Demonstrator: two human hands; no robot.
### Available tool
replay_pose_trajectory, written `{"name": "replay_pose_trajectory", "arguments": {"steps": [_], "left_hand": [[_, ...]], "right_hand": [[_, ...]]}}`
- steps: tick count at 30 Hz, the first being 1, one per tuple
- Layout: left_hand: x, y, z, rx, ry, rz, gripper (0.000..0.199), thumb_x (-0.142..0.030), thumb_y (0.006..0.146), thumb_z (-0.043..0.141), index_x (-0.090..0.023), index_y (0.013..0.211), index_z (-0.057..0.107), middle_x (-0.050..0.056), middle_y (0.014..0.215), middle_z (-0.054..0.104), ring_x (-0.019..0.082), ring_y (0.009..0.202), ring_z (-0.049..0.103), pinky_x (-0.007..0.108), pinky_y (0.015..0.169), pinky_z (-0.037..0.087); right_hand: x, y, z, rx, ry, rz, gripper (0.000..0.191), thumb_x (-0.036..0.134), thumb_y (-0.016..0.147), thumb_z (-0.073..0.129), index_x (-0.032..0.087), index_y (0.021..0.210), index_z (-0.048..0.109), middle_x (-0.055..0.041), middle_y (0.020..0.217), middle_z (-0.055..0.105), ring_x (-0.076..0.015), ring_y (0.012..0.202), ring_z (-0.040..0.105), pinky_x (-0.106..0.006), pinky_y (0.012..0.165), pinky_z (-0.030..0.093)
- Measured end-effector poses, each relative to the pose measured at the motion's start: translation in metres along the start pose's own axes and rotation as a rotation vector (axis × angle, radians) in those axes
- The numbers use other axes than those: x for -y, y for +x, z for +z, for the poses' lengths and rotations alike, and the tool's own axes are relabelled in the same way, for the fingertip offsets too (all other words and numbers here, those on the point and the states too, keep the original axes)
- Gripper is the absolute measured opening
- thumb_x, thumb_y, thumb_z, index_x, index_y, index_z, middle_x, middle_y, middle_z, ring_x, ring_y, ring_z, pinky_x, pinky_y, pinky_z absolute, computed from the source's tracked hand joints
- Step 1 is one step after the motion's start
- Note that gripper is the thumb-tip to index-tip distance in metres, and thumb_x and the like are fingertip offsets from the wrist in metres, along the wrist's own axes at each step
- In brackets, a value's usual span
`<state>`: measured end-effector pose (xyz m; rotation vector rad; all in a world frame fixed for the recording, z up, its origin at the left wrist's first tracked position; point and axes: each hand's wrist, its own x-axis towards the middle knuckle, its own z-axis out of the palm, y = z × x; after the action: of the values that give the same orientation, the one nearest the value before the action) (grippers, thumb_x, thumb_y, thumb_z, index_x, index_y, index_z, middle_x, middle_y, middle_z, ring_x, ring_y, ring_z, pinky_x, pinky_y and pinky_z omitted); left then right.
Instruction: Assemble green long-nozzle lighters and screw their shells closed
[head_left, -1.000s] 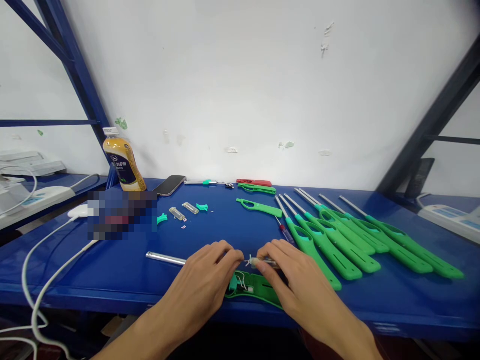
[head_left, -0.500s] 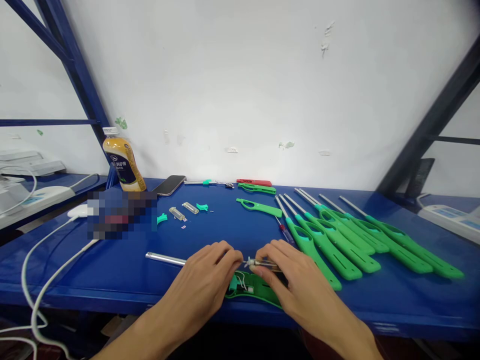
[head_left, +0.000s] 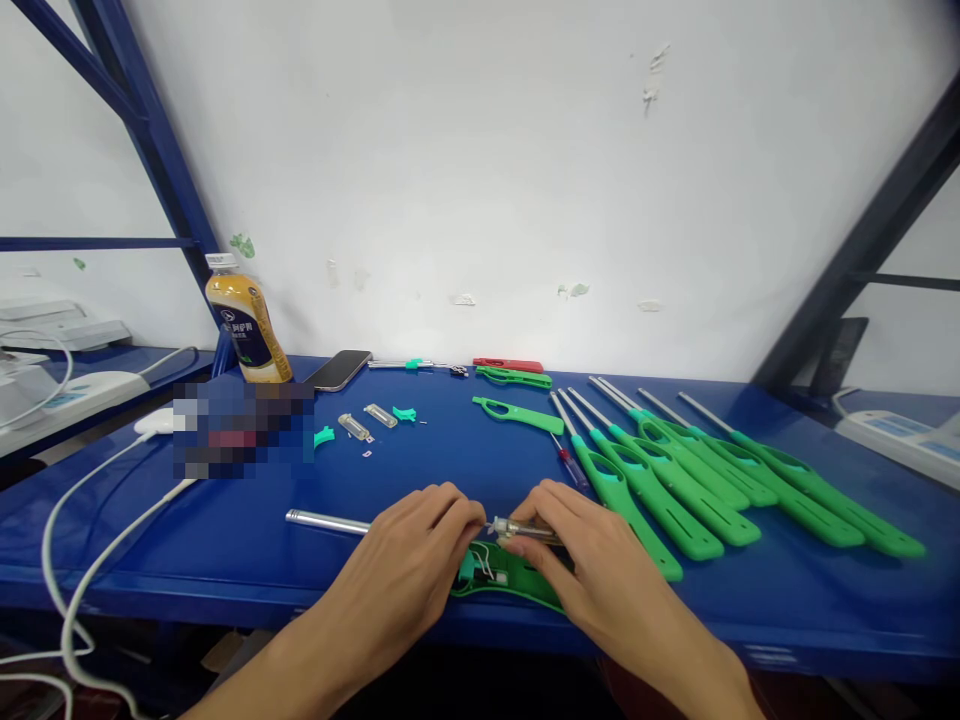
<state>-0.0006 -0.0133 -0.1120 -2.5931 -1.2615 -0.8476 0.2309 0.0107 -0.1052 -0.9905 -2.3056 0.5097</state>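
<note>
My right hand [head_left: 577, 545] is closed on a small clear fuel tank [head_left: 525, 530], whose valve end points left. Close by, my left hand [head_left: 424, 545] has its fingertips pinched together beside that valve; what they hold, if anything, is too small to make out. Below both hands lies an open green lighter shell [head_left: 529, 585], with a teal trigger [head_left: 466, 570] and white wires [head_left: 487, 565] inside. A metal lighter tube [head_left: 326, 521] sticks out to the left from behind my left hand. My right palm hides part of the shell.
Several assembled green lighters [head_left: 652, 490] lie at the right, beside a screwdriver [head_left: 573, 468]. Spare clear tanks [head_left: 381, 416], a teal trigger part [head_left: 405, 414], a phone [head_left: 343, 370] and a bottle [head_left: 247, 330] are further back. White cables [head_left: 112, 545] cross the left edge.
The metal tube's free end has shifted slightly left and down. The fuel tank has moved a touch left; both hands hold nearly the same pose.
</note>
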Motion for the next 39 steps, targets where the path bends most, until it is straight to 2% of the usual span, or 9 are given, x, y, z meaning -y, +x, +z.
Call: {"name": "replay_pose_trajectory", "arguments": {"steps": [11,27,39], "left_hand": [[-0.0019,-0.0013,-0.0025,0.025,0.006,0.009,0.019,-0.011,0.110,0.041,-0.021,0.107,0.056,0.004,0.097,0.065,0.023,0.083,0.064,0.036,0.075,0.053],[-0.0005,-0.0037,-0.0021,0.063,0.026,0.021,0.020,-0.007,0.107,0.044,-0.021,0.107,0.058,0.004,0.097,0.065,0.024,0.083,0.063,0.038,0.075,0.053],[-0.0005,-0.0034,-0.0019,0.074,0.006,0.018,0.021,-0.005,0.106,0.044,-0.021,0.104,0.058,0.003,0.093,0.063,0.023,0.079,0.060,0.036,0.073,0.050]], "right_hand": [[-0.0006,-0.0008,0.0006,0.000,-0.034,-0.013,0.010,0.030,0.111,0.056,0.028,0.101,0.057,0.0019,0.102,0.071,-0.0204,0.092,0.067,-0.034,0.076,0.045],[0.0011,-0.0029,0.0002,0.026,-0.056,0.025,0.016,0.034,0.111,0.056,0.028,0.096,0.055,0.0030,0.098,0.070,-0.0211,0.087,0.066,-0.035,0.076,0.045],[0.0004,0.0003,0.0008,0.045,-0.058,0.012,0.010,0.034,0.110,0.058,0.029,0.103,0.062,0.0024,0.097,0.069,-0.0210,0.087,0.065,-0.034,0.077,0.043]]}}
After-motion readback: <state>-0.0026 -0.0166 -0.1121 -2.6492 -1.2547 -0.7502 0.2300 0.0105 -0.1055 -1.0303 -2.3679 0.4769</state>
